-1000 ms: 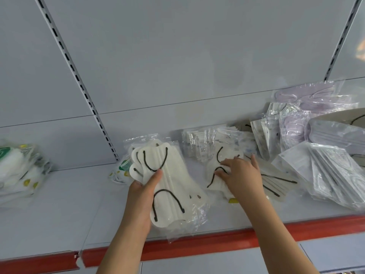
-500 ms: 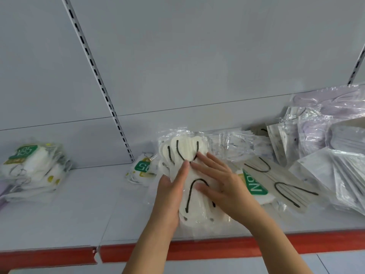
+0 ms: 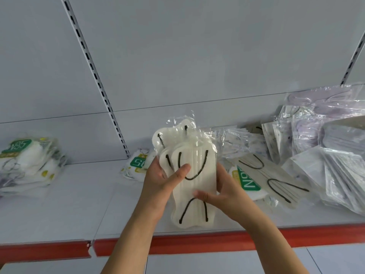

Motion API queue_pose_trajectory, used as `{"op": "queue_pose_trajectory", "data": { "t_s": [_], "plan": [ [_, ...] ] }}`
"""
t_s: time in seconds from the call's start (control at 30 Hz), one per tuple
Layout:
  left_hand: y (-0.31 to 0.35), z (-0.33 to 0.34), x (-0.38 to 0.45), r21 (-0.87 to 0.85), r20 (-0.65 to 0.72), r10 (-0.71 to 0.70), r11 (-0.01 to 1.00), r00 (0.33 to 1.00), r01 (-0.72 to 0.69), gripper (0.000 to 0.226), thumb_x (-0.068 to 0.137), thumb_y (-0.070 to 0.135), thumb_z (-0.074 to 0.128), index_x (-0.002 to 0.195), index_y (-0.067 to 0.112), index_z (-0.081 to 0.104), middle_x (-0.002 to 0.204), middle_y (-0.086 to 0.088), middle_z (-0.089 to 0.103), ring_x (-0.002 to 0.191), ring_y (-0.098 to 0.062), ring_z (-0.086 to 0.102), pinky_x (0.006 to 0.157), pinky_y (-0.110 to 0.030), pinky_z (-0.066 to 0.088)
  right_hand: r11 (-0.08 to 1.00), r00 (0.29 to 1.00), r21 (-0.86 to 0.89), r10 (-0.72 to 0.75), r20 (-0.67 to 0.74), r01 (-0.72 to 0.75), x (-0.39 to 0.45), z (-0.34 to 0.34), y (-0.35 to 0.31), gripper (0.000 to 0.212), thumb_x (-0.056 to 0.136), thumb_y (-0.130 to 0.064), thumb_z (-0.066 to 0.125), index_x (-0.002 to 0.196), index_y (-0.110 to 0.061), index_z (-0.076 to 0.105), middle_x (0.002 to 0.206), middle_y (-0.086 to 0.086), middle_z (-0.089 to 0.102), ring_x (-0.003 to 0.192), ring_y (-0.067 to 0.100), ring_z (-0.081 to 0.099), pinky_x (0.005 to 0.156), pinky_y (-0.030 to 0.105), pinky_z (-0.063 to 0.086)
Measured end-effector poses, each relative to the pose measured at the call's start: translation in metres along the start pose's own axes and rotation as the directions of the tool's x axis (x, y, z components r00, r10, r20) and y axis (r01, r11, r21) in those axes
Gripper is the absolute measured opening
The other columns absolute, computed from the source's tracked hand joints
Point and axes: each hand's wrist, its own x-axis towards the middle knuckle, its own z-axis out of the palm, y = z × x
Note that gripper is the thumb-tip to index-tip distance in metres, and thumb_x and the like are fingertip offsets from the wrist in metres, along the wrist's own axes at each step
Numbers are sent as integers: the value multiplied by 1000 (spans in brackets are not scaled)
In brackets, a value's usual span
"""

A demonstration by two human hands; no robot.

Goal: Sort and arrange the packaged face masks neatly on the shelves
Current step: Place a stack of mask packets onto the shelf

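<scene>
Clear plastic wraps the stack of white masks with black ear loops (image 3: pixel 190 175), which both hands hold upright above the front part of the shelf (image 3: pixel 79 204). The left hand (image 3: pixel 160 184) grips the stack's left edge, thumb laid across its face; the right hand (image 3: pixel 221 191) grips the right edge, thumb pressed on the lower half. Behind the stack to the left a green-labelled mask pack (image 3: pixel 136 165) lies against the shelf's back panel. Right of the stack lie a beige mask pack with black loops (image 3: pixel 276 180) and a loose heap of clear-wrapped packs (image 3: pixel 325 151). Far left of the stack sits another green-labelled pile (image 3: pixel 27 161). A red strip (image 3: pixel 197 244) runs below the stack.
</scene>
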Motion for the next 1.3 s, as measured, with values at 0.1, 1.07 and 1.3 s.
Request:
{"op": "queue_pose_trajectory", "data": {
  "t_s": [0.1,1.07,1.3],
  "plan": [
    [-2,2,-1,-65,7,40,997,999,-39,35,69,26,81,104,28,77,106,-5,78,106,-22,73,89,-37,60,997,994,-36,-71,-84,68,0,4,-8,45,81,-22,81,117,-36,58,109,-16,71,101,6,69,82,24,57],
    [59,-234,-70,-397,-610,-254,918,751,-13,50,87,27,71,135,15,62,125,-9,72,118,-25,69,105,-47,51,965,941,108,201,272,-238,70,249,-78,56,76,-21,83,121,-41,57,99,-13,70,80,3,67,71,32,46],
    [85,-404,-110,-359,-743,-244,931,623,-64,35,93,9,67,127,18,65,117,-11,75,113,-32,70,106,-54,50,992,885,-67,126,448,-107,116,399,-94,28,80,-18,82,90,-38,64,78,-32,69,70,-14,61,71,13,44]
  ]
}}
